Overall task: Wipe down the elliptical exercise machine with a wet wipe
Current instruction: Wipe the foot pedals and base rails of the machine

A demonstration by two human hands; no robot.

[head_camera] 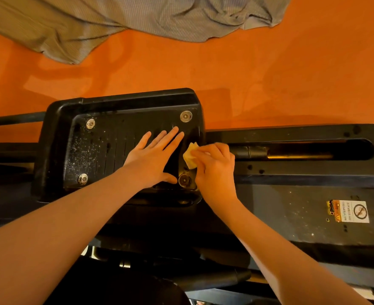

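Head view: the left hand (153, 159) lies flat, fingers straight, on the black foot pedal (98, 148) of the elliptical machine (291, 172). The right hand (214, 170) pinches a bunched wet wipe (190, 155) against the pedal's right edge. Dusty specks cover the pedal's left end, so unwiped surface lies leftward along its long axis, past the left hand.

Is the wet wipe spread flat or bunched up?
Bunched up: the wet wipe shows as a small crumpled wad pinched in the right hand, against the pedal.
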